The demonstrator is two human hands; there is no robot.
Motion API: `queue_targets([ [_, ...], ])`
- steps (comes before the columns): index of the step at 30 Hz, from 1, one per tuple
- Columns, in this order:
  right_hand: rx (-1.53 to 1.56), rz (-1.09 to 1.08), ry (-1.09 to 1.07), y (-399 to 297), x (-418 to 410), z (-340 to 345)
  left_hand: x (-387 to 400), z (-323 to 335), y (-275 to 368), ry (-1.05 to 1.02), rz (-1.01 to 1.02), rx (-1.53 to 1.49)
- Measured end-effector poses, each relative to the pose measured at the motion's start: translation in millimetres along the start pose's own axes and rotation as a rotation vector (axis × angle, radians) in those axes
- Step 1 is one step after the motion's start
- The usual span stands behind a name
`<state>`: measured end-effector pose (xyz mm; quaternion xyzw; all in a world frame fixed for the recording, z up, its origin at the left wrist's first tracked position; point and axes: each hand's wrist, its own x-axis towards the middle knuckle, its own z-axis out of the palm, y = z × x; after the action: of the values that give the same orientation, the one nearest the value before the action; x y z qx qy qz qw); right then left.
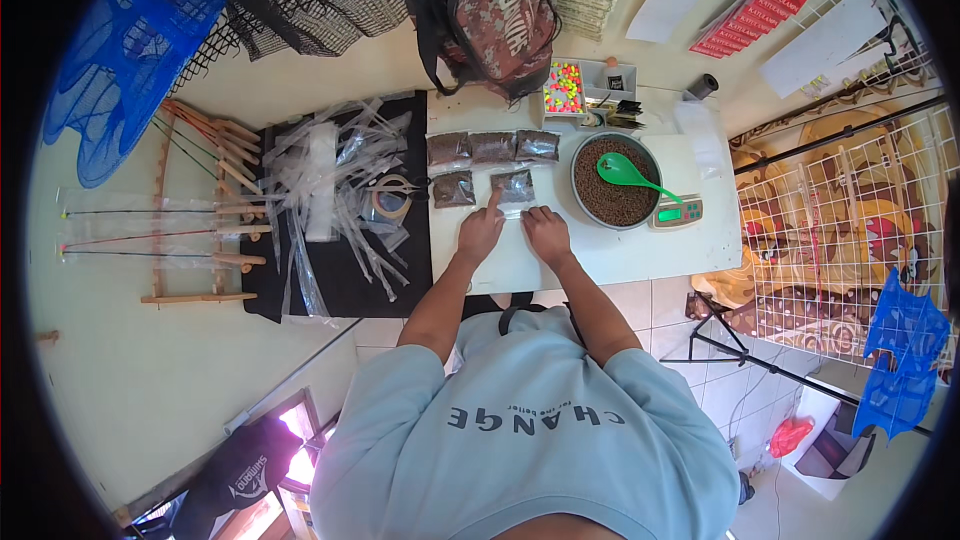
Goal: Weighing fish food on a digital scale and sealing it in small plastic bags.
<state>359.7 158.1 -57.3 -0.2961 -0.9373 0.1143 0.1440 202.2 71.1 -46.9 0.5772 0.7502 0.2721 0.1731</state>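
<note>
A clear plastic bag of brown pellets (511, 186) lies flat on the white table, its open-looking end towards me. My left hand (481, 230) rests at its lower left, the index finger extended onto the bag. At the bag's lower right edge is my right hand (546, 232), fingers curled; whether they pinch the plastic is hard to tell. Another filled bag (454, 189) lies just left, and a row of three filled bags (492, 148) lies behind. To the right, a grey bowl of pellets (616, 211) holds a green plastic spoon (626, 170), beside a digital scale (675, 213).
On the left, a black cloth (412, 255) bears loose clear plastic bags (322, 165), scissors and a tape roll (390, 199). Behind stand a compartment tray (585, 114) with colourful small pieces and a hanging camouflage backpack (499, 15). A wire rack (840, 240) stands at right.
</note>
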Motion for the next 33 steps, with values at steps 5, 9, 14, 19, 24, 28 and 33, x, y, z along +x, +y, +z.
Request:
queue_targets([
  [5, -0.119, -0.094, -0.092, -0.4, 3.9, -4.2, -0.4, 3.9, -6.0, -0.062, -0.043, 0.105],
  [9, -0.248, -0.178, -0.128, 3.1, 6.0, -3.5, 4.6, 5.3, 0.4, -0.030, -0.022, 0.123],
  [14, -0.154, -0.070, -0.082, 2.5, 10.4, -0.2, 10.4, 0.5, 0.1, -0.102, -0.134, 0.065],
  [19, -0.048, 0.088, -0.100, 3.3, 17.5, 6.3, 13.8, -6.7, 9.8, -0.080, -0.197, -0.054],
  [24, -0.062, 0.074, -0.070, 3.0, 18.8, 7.5, 17.5, -4.5, 12.4, -0.088, -0.247, -0.072],
  [28, -0.103, 0.023, -0.087, 2.3, 16.1, 2.0, 21.0, -10.8, 29.8, -0.115, -0.305, 0.036],
  [33, -0.043, -0.038, 0.013, 1.1, 6.3, 2.3, 13.5, 4.2, 6.2, -0.073, -0.178, 0.038],
])
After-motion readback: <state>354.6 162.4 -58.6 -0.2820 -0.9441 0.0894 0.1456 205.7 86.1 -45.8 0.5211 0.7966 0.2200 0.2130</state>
